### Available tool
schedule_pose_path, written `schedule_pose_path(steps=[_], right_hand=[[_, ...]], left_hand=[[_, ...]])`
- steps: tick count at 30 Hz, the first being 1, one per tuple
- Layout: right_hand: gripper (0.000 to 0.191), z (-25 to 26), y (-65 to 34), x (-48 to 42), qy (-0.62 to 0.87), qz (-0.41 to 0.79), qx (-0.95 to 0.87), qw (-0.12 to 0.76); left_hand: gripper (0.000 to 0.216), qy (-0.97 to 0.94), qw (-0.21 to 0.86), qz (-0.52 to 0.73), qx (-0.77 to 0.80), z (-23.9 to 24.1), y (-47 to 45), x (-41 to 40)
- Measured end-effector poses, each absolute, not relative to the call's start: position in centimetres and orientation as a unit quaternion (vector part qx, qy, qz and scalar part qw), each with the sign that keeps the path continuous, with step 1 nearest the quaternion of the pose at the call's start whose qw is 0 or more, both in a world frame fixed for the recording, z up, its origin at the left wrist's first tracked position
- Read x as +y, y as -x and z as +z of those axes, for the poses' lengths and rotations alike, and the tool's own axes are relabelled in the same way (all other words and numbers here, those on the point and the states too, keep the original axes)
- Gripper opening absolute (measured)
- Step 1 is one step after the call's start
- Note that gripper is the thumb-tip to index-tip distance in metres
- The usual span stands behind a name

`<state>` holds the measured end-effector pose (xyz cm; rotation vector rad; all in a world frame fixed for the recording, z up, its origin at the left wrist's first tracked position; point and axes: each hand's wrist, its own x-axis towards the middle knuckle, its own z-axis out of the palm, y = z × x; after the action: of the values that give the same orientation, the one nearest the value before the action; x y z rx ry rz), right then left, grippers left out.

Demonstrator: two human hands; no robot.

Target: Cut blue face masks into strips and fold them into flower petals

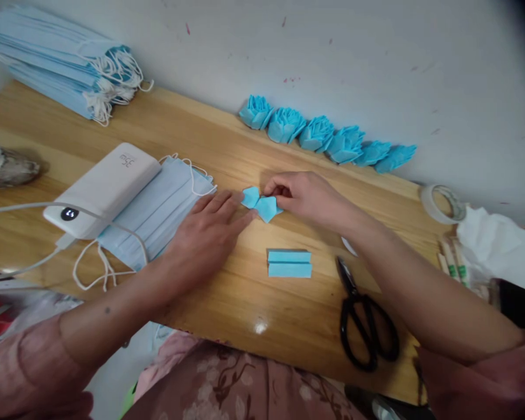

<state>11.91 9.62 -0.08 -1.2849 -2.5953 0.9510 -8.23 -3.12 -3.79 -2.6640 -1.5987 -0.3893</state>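
A small light-blue folded petal piece (267, 207) with pointed lobes lies on the wooden table between my hands. My left hand (212, 230) rests flat, fingers stretched out, its thumb and fingertips touching the left side of the piece. From the right, my right hand (300, 195) pinches the piece's edge between thumb and curled fingers; the exact grip point is partly hidden. Closer to me lies a blue strip (289, 263) with a lengthwise fold. Black-handled scissors (363, 321) lie to the right, blades pointing away from me.
Several blue folded flowers (317, 134) line the wall. A white power bank (105, 186) with cables sits beside blue face masks (157, 204); a larger mask stack (56, 58) is at back left. A tape roll (443, 204) and white tissue (499, 245) lie at right.
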Motion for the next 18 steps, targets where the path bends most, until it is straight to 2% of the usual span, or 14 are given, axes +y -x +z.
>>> schedule_pose_path(steps=[4,7,13,18], right_hand=[[0.006,0.0,-12.8,9.6,0.448,0.310,-0.836,0.068],[0.009,0.5,-14.3,9.5,0.492,0.323,-0.800,0.118],[0.024,0.4,-16.2,7.5,0.520,0.524,-0.647,0.190],[0.034,-0.5,-16.2,5.9,0.513,0.590,-0.598,0.179]], left_hand=[[0.047,0.853,0.015,-0.118,-0.509,-3.9,8.2,-3.2],[0.045,0.852,0.016,-0.117,-0.511,-3.7,8.2,-3.2],[0.044,0.847,-0.003,-0.126,-0.516,-3.6,8.0,-3.2],[0.040,0.841,0.005,-0.124,-0.527,-3.6,7.8,-3.1]])
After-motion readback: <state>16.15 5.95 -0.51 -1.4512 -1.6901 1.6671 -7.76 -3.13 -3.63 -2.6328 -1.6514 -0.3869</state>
